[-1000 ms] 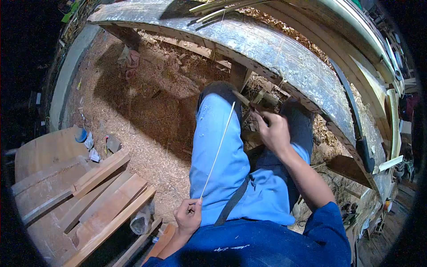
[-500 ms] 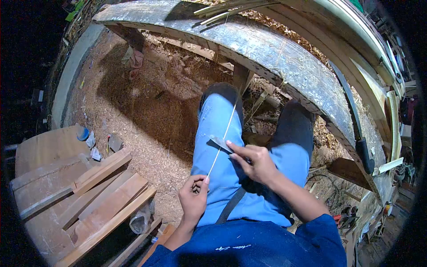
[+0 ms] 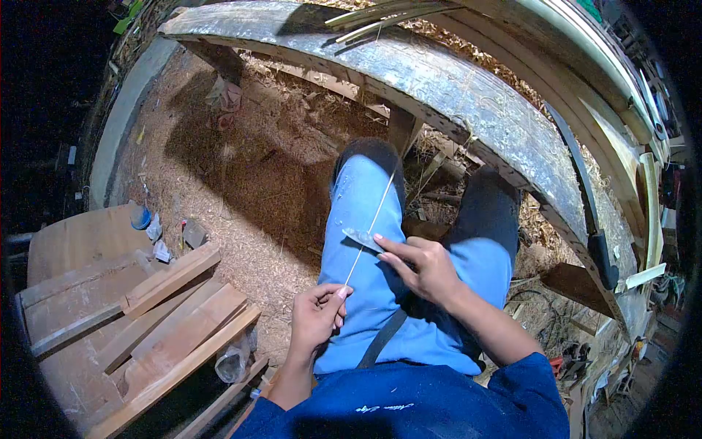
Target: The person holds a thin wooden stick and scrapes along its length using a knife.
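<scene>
A thin pale stick [image 3: 379,207], perhaps split bamboo, slants over the left thigh of my blue trousers [image 3: 358,192]. Its near end is pinched between the thumb and fingers of my left hand [image 3: 314,320]. My right hand [image 3: 425,272] grips a small flat metal knife blade [image 3: 360,238], the index finger lying along it. The blade lies across the stick about midway, above the thigh; its handle, if any, is hidden in the palm.
A worn wooden bench [image 3: 409,66] curves in front of my knees, bearing split strips [image 3: 395,18] and a long black-handled saw or knife [image 3: 599,256]. Wooden boards [image 3: 183,322] are stacked at lower left, near a blue-capped container [image 3: 140,217]. Shavings cover the floor [image 3: 241,241].
My left hand has turned slightly and shifted a little up and right along the stick. The blade has tilted to show more of its flat face. The whole view has shifted slightly.
</scene>
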The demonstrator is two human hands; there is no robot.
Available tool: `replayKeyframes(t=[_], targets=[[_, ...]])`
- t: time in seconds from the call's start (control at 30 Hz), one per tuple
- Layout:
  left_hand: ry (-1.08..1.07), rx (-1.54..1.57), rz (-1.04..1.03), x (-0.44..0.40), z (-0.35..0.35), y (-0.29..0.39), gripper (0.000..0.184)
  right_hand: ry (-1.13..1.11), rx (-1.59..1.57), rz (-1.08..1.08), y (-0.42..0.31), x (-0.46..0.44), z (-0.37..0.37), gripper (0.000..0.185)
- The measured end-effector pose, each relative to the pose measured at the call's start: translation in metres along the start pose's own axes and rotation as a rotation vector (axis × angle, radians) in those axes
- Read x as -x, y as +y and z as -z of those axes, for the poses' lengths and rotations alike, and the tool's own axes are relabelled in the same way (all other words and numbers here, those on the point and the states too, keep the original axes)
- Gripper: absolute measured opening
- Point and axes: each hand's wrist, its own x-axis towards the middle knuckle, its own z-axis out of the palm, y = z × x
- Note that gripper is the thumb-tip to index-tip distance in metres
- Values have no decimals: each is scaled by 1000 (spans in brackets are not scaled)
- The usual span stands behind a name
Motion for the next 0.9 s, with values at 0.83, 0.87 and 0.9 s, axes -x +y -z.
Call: replayKeyframes(t=[0.83,0.87,0.9], targets=[[134,119,-73,-10,-25,2,20,-73,213,-12,-24,23,5,38],[132,116,-71,-10,-24,0,20,-140,236,49,-30,28,6,38],[117,122,-76,-10,-22,-1,20,-198,225,24,-35,32,5,38]])
